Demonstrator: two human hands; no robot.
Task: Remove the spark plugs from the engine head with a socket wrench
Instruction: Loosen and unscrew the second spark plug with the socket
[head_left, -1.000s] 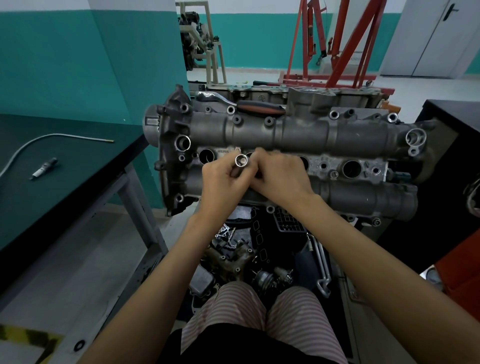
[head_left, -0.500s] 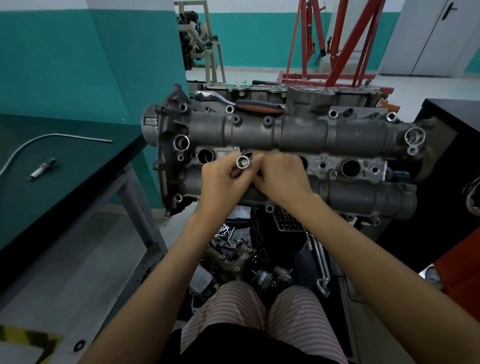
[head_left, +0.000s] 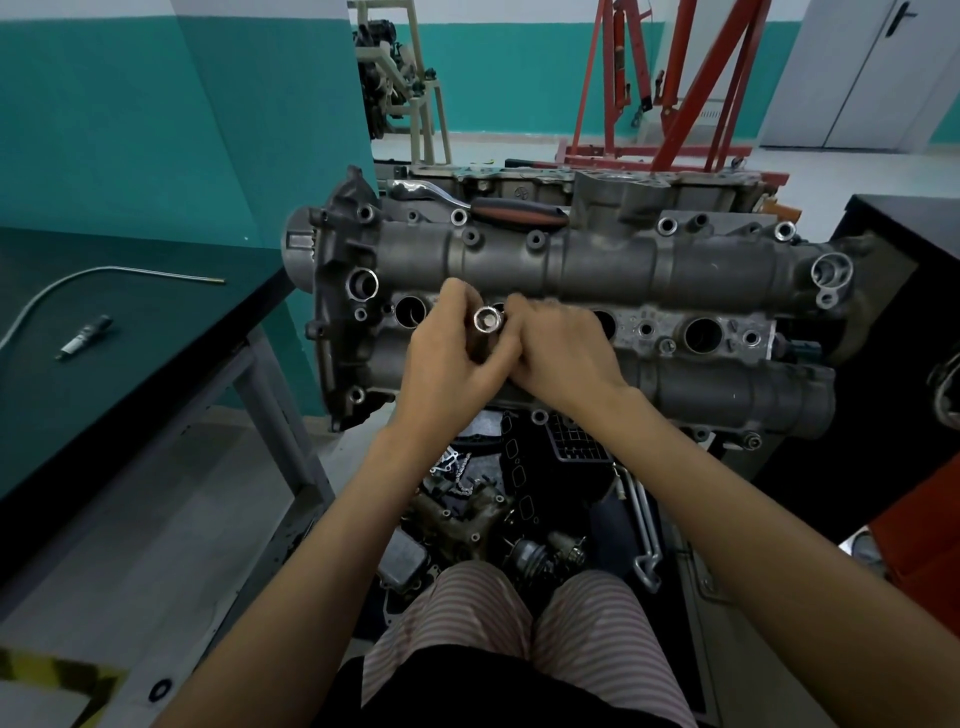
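Note:
The grey engine head (head_left: 597, 265) stands before me with a row of open plug wells, one at the left (head_left: 410, 312) and one further right (head_left: 702, 335). My left hand (head_left: 447, 364) grips a long silver socket (head_left: 487, 325) over the second well, its open end facing me. My right hand (head_left: 561, 353) curls against the socket from the right; what its fingers hold is hidden. A ratchet wrench with a red and black handle (head_left: 519, 213) lies on top of the head, behind the cam cover. One spark plug (head_left: 85, 336) lies on the dark bench at the left.
The dark green bench (head_left: 130, 338) at the left also carries a thin bent metal tube (head_left: 104, 273). Loose engine parts (head_left: 467, 514) lie on the floor under the head. A black cabinet (head_left: 904, 291) stands at the right, a red engine hoist (head_left: 675, 88) behind.
The socket and both hands have shifted slightly; the socket's open end has tipped a little lower toward me. Nothing else has moved.

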